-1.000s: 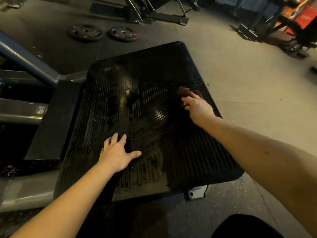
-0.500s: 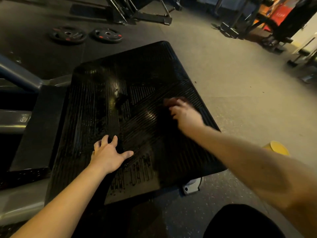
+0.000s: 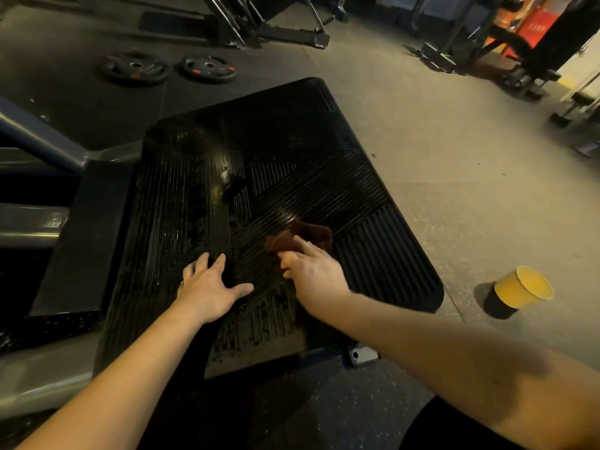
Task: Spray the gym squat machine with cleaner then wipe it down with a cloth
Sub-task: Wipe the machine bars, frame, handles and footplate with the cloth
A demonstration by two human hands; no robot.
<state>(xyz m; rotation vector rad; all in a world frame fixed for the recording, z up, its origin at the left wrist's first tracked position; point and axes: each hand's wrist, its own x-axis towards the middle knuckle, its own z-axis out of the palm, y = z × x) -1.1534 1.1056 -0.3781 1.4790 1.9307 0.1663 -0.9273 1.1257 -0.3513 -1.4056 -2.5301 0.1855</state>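
Observation:
The squat machine's black ribbed foot platform [image 3: 292, 151] fills the middle of the head view, tilted and wet-looking in patches. A brown cloth [image 3: 305, 237] lies on its lower middle. My right hand [image 3: 313, 271] presses on the cloth's near edge with straight fingers. My left hand [image 3: 207, 287] rests flat on the platform just to the left, fingers spread. No spray bottle shows.
Grey frame rails [image 3: 35, 222] of the machine run along the left. A yellow-and-black cup [image 3: 516, 292] stands on the floor right of the platform. Two weight plates [image 3: 207, 68] lie on the floor beyond it. Other gym machines [image 3: 506, 50] stand at the back.
My right hand has drawn the cloth down and left across the platform, toward my left hand. The left hand has stayed planted. The view has shifted, bringing the cup into sight.

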